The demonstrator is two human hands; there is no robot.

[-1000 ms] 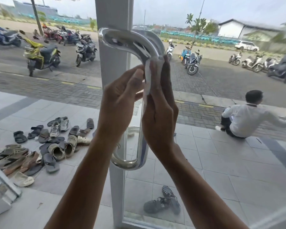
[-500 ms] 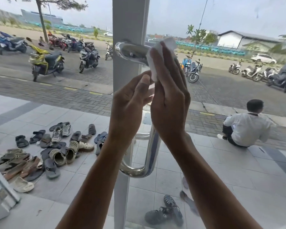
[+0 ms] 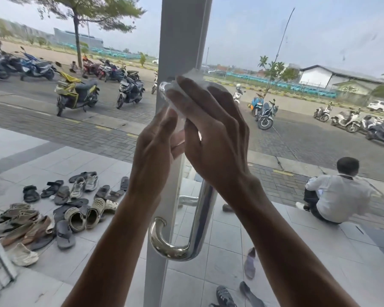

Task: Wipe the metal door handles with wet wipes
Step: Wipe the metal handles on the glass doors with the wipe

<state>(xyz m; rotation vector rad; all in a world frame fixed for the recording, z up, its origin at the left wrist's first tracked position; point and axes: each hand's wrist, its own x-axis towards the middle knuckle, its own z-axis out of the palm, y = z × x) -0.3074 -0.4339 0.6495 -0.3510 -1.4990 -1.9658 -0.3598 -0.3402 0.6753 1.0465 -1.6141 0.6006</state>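
Hands meet at the upper bend of the metal door handle [image 3: 203, 209], a polished curved bar fixed to the grey door frame [image 3: 180, 36] beside the glass pane [image 3: 297, 63]. The right hand [image 3: 215, 134] lies over the top curve with its fingers long and nearly straight, pressing a white wet wipe [image 3: 192, 77] flat against the metal; the wipe shows above and between the fingertips, and its lower part is hidden under the palm. The left hand [image 3: 155, 149] stands just beside it, thumb raised and touching the wipe's lower edge, fingers loosely extended behind the bar; whether they close round the bar cannot be told, since the right hand covers them. As to the grip, the right hand's is spread flat on the wipe, not clamped round it. Below the wrists the handle runs down bare and shiny, then hooks back to the frame at its lower mount. Through the glass, sandals and shoes [image 3: 75, 209] lie scattered on the tiled porch [image 3: 231, 229], a person in a white shirt [image 3: 339, 196] sits at the porch edge on the right, and motorbikes [image 3: 75, 91] stand parked along the paved road.
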